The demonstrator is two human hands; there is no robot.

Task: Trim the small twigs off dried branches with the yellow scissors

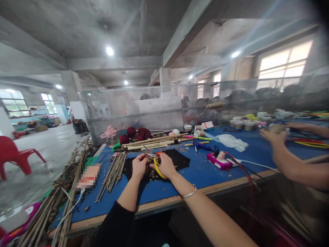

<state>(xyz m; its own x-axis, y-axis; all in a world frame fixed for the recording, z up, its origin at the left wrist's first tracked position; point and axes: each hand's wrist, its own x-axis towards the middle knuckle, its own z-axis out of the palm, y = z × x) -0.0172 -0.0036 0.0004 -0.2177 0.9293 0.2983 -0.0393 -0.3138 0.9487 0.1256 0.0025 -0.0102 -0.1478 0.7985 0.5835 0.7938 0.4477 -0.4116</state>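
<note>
My right hand (166, 165) is closed on yellow-handled scissors (157, 168), whose metal blades point up and to the left. Close beside it, my left hand (139, 166) has its fingers pressed together near the blades; what they hold is too small to make out. Between and below both hands, brown plant scraps (151, 171) lie on a black cloth (180, 159) spread on the blue tabletop (185, 185). To the left of the cloth lies a bundle of short cut sticks (113, 171).
Long branches (48, 206) lie along the left edge. Behind the cloth are dark red yarn balls (124, 139) and pale sticks (154, 141). A purple power strip (219, 162) with cables sits right. At far right, another person's hands (276, 135) hold a roundish object.
</note>
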